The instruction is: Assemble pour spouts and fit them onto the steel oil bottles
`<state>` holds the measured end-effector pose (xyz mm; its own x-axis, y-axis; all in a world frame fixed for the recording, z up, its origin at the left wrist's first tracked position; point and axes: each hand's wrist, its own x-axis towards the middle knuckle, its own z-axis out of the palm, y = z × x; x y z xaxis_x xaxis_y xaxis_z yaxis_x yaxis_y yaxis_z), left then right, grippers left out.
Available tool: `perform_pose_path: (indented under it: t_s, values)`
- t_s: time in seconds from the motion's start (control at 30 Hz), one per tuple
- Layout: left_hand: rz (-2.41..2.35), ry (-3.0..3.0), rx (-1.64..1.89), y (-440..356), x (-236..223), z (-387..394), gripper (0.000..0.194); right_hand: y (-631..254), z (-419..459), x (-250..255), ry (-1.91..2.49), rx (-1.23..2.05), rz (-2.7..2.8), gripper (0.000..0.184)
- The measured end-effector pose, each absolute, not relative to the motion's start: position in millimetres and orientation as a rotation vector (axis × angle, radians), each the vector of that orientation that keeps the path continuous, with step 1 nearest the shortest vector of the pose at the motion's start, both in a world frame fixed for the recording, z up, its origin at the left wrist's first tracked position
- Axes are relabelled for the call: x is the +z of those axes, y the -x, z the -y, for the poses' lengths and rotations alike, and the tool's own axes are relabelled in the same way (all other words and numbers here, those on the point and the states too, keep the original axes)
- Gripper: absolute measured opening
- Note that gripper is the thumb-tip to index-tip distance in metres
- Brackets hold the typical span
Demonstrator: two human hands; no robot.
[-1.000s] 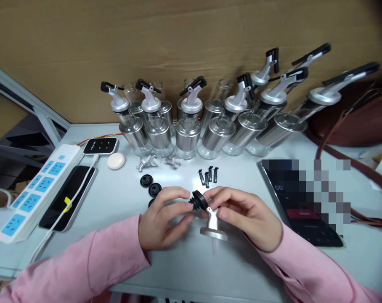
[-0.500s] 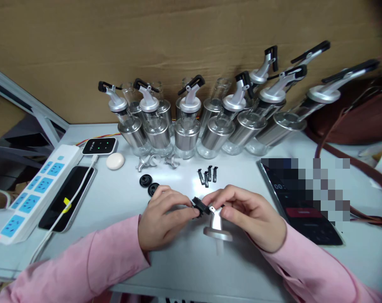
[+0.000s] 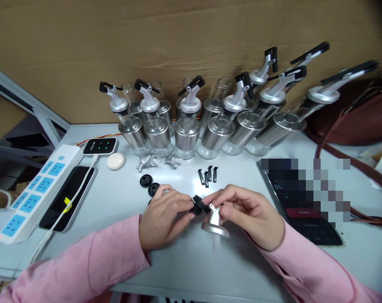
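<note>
My left hand (image 3: 164, 216) pinches a black rubber stopper (image 3: 199, 205) between thumb and fingers. My right hand (image 3: 249, 212) grips a silver metal pourer spout (image 3: 214, 223), its wide rim facing down toward the table. The stopper touches the narrow top end of the spout, right between both hands. Two more black stoppers (image 3: 149, 185) lie just beyond my left hand. Several small black lever parts (image 3: 208, 174) lie past the hands, and loose silver spout pieces (image 3: 156, 160) sit further back.
A row of glass and steel dispenser bottles (image 3: 187, 130) stands at the back against brown cardboard. A white power strip (image 3: 36, 185), a phone (image 3: 67, 198) on a cable, a charger box (image 3: 101, 146) and a white oval object (image 3: 115, 160) lie left. A tablet (image 3: 304, 198) and brown bag (image 3: 358, 118) are right.
The black stopper has tilted and come down against the top of the spout. Both hands have shifted slightly, staying close together.
</note>
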<state>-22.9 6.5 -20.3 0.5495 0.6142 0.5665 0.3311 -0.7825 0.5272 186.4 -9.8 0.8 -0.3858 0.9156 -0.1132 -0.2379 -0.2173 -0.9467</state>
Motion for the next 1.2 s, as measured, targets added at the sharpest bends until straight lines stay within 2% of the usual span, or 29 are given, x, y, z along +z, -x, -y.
perform_pose_path:
  t_s: [0.23,0.47,0.7,0.93,1.1,1.2]
  values:
    - [-0.717,-2.58,1.096,24,-20,-9,0.013,-183,9,4,0.872,1.731,1.176,0.005]
    - [-0.681,-2.498,1.126,24,-18,-9,0.01,-183,4,2,0.865,1.376,1.205,0.006]
    - [-0.678,-2.437,1.106,25,-18,-8,0.007,-192,-1,-11,0.909,1.203,1.139,0.013]
    - [-0.682,-2.459,1.126,24,-20,-8,0.005,-186,2,-7,1.0,1.121,1.219,0.014]
    - [-0.7,-2.466,1.116,24,-21,-8,0.005,-181,4,-3,1.006,1.091,1.18,0.005]
    - [-0.713,-2.467,1.116,24,-20,-7,0.005,-183,4,-4,1.012,1.121,1.211,0.006]
